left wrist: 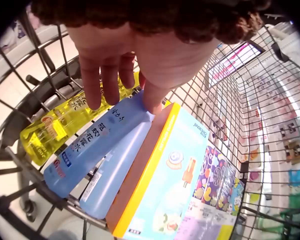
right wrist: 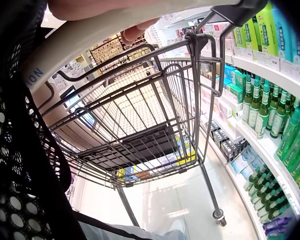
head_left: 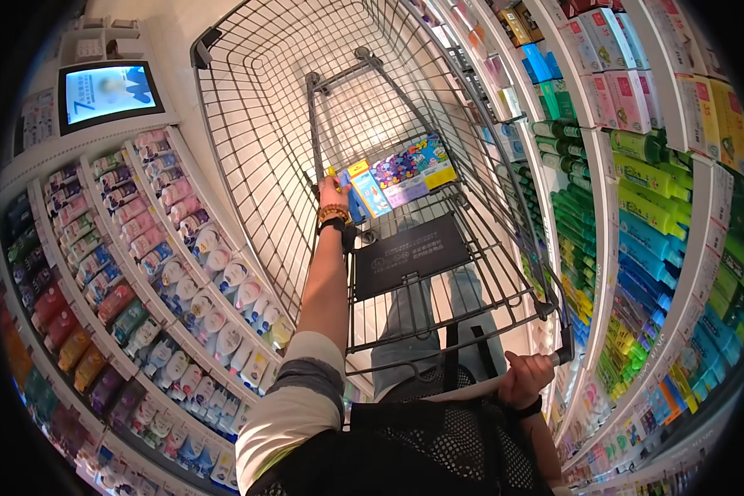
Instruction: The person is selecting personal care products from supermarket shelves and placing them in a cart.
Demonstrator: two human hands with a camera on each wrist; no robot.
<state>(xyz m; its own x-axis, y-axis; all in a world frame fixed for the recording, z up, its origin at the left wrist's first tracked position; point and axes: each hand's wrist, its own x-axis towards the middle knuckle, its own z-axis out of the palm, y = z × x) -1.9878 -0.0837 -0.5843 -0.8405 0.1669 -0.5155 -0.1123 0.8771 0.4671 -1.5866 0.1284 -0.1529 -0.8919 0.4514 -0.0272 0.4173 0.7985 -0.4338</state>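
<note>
In the left wrist view, my left hand [left wrist: 155, 60] reaches down into the cart, its thumb and fingers on either side of the top of a blue bottle [left wrist: 87, 150] with dark print. A yellow see-through bottle [left wrist: 52, 127] lies on one side of it, partly under the fingers. On the other side are a second blue bottle [left wrist: 115, 170] and a light blue box [left wrist: 162, 185] with an orange edge. Beyond the box lies a colourful patterned package [head_left: 409, 165]. My right hand [head_left: 527, 379] grips the pale handle [right wrist: 102, 35] of the wire shopping cart [head_left: 248, 124].
Shelves of pink and white bottles and pouches [head_left: 194, 289] line the left side. Green and blue bottles [head_left: 649, 186] fill the right shelves, close to the cart. A lit screen [head_left: 109, 93] stands at the far left. A black panel [head_left: 409, 256] hangs at the cart's near end.
</note>
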